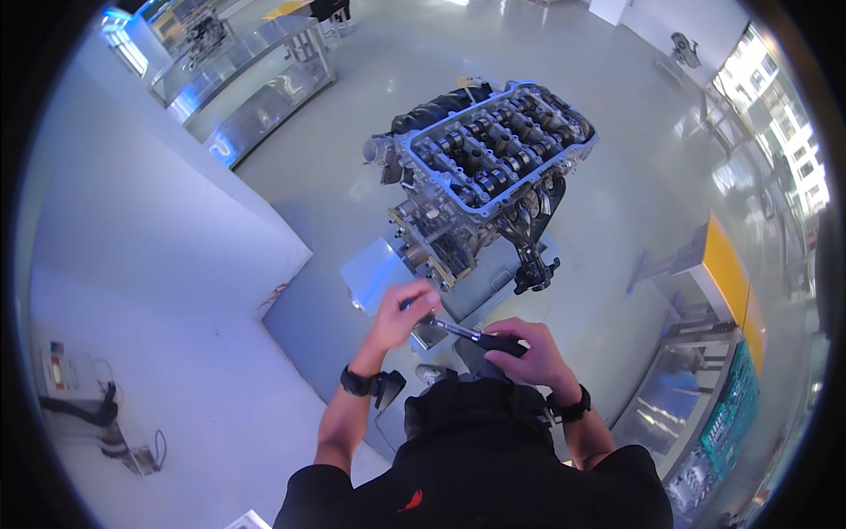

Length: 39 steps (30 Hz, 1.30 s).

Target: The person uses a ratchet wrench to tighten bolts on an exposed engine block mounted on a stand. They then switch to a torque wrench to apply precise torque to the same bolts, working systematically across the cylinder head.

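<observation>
My right hand (536,354) is closed round the black grip of a ratchet wrench (460,331), whose shiny metal shaft points left toward my other hand. At the wrench's head end, the fingers of my left hand (405,310) are closed on a small dark piece (406,304); most of it is hidden, so its exact kind does not show. Both hands are held in front of my body, short of an engine (498,150). Its top is uncovered, showing camshafts inside a bluish rim, and a black manifold (533,264) hangs on its near right side.
A white wall or partition (176,264) fills the left side, its corner reaching toward the engine. Metal workbenches stand at the far left (264,88) and at the right, where one has a yellow top (727,269). A silvery box-like part (374,273) sits below the engine.
</observation>
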Available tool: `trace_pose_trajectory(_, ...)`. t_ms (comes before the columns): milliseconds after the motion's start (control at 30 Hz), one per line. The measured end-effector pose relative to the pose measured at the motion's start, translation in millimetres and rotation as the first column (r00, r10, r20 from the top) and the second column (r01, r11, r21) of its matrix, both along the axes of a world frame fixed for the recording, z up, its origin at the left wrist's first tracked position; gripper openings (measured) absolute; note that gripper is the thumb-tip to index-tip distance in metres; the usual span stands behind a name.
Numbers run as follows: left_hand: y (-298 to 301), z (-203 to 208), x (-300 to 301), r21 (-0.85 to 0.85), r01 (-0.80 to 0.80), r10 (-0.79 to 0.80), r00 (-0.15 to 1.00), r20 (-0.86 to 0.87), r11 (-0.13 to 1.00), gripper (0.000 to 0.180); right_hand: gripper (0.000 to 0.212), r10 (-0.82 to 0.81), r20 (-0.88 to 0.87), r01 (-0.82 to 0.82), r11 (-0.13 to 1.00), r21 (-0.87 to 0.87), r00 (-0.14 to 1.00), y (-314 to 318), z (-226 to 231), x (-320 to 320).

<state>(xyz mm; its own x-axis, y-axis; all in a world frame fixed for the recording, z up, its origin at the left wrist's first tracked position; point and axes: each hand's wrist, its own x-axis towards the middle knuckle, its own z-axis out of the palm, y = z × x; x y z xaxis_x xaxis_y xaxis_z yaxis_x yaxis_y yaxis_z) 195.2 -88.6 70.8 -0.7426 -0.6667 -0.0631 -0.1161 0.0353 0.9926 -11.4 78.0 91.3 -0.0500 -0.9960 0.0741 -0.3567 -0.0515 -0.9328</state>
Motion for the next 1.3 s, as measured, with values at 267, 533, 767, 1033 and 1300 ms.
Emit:
trace_pose_trajectory(267,-101.2,94.2,-113.1,-0.244,0.110,-0.165,0.962,-0.219,0.964,0.025,0.040,-0.130,-0.076,0.082,0.889,-0.451,0.989,-56.1,54.3,-58.7)
trace_pose_trajectory(533,-162.3,91.8,-186.9,-0.036,0.132,-0.136,0.980,-0.145,0.991,0.026,0.037,-0.292,0.124,0.317,0.886,-0.338,0.948,-103.0,50.7,-85.1)
trace_pose_trajectory(767,-178.9,62.9,-205.1,0.050,0.162,-0.146,0.962,-0.231,0.986,0.026,0.036,-0.310,0.113,0.329,0.899,-0.289,0.944,-113.3,37.3,-93.5)
trace_pose_trajectory(1033,-193.4,52.1,-210.5,0.111,0.364,-0.300,0.877,-0.376,0.925,0.031,0.044,-0.380,0.173,0.407,0.897,-0.171,0.909,-113.2,46.4,-39.6)
trace_pose_trajectory(1300,-185.0,39.2,-194.2,0.193,0.271,-0.167,0.887,-0.430,0.943,0.030,0.043,-0.674,0.050,0.674,0.728,-0.125,0.737,-110.1,34.0,-98.9)
